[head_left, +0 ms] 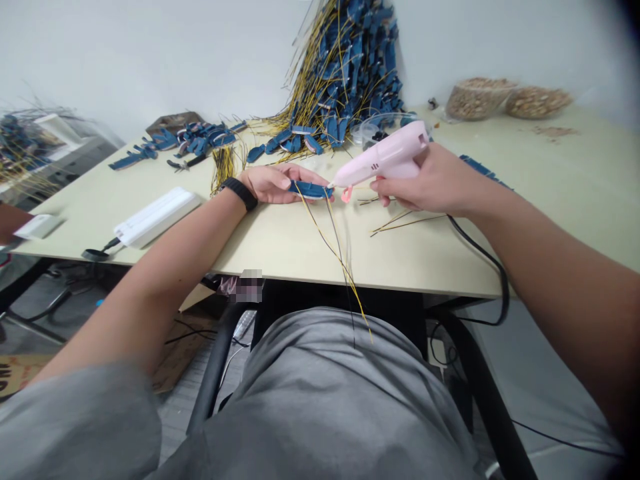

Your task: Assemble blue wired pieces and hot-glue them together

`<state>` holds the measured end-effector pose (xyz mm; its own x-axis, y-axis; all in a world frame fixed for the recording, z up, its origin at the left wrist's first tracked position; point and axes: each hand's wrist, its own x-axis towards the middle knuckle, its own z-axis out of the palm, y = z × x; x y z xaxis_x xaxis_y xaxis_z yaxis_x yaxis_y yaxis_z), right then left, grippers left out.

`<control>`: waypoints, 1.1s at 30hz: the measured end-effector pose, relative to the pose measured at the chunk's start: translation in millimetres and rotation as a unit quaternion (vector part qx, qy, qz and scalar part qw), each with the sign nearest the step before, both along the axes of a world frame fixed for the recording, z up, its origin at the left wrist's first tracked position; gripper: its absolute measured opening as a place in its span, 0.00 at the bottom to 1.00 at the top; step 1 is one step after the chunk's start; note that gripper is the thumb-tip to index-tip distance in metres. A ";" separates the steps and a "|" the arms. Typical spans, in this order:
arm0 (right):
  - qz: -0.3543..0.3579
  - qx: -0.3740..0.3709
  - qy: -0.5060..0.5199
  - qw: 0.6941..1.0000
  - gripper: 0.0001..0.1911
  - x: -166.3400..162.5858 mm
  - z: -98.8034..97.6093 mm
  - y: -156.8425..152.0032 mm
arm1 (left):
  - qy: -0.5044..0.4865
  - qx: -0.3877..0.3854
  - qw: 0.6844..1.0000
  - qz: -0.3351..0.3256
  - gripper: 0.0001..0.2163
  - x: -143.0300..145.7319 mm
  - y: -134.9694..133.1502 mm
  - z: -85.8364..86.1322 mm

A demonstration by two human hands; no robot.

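A left grip [277, 185] closes on a narrow blue strip [311, 190] over the pale counter [295, 250], yellow and black wires [336, 248] trailing from the strip past the counter's edge. A right grip [430, 180] wraps the handle of a pink hot glue gun [385, 157], its nozzle just beside the strip's right end and its black cord [480, 252] dropping off the counter. A black band [241, 193] circles the left wrist. Loose wire pieces [407, 222] lie near the right hand. Farther out, a tall heap of blue strips bristling with yellow wires [345, 80] leans against the white wall [150, 53], with more blue strips [200, 139] and black-handled pliers [184, 162] to its left. A white power strip [156, 215] sits at the counter's near left, and two clear containers of tan granules [505, 100] rest at the far right. Another person's forearm [10, 223] enters at the left edge.
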<state>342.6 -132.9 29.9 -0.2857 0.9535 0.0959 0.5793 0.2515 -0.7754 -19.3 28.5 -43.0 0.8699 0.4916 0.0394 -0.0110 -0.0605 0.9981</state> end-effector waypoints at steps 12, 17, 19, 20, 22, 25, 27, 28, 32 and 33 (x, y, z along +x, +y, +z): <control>-0.001 0.004 0.009 1.000 0.17 -2.6 1.5 -2.8 | 0.011 0.006 1.000 0.005 0.46 -2.4 1.7 0.5; -0.005 0.003 0.005 1.000 0.16 -1.8 -0.3 -0.8 | 0.006 0.008 1.000 -0.002 0.47 -2.6 1.2 0.4; -0.005 0.001 0.004 1.000 0.16 -1.4 -1.1 0.3 | 0.009 0.010 1.000 -0.003 0.47 -2.9 1.7 -0.5; -0.005 0.001 0.005 1.000 0.16 -1.4 -1.3 0.6 | 0.011 0.010 1.000 -0.001 0.46 -3.0 2.3 -1.2; -0.005 0.000 0.006 1.000 0.15 -1.7 -1.1 0.3 | 0.012 0.011 1.000 0.010 0.47 -3.0 3.8 -2.8; -0.012 -0.002 0.004 1.000 0.13 -3.1 0.5 -1.8 | 0.013 0.005 1.000 0.011 0.47 -2.6 5.5 -3.2; -0.014 -0.005 0.000 1.000 0.13 -3.8 1.4 -3.1 | 0.016 0.002 1.000 0.005 0.47 -2.6 5.0 -1.7; -0.013 -0.005 -0.001 1.000 0.13 -3.9 1.6 -3.3 | 0.017 0.002 1.000 0.005 0.47 -2.8 4.4 -0.8; -0.005 0.002 0.006 1.000 0.14 -2.6 -0.2 -1.6 | 0.022 0.005 1.000 0.016 0.47 -3.1 1.8 0.9; -0.006 0.001 0.006 1.000 0.14 -2.3 -0.7 -0.9 | 0.021 0.004 1.000 0.016 0.46 -2.9 1.9 0.6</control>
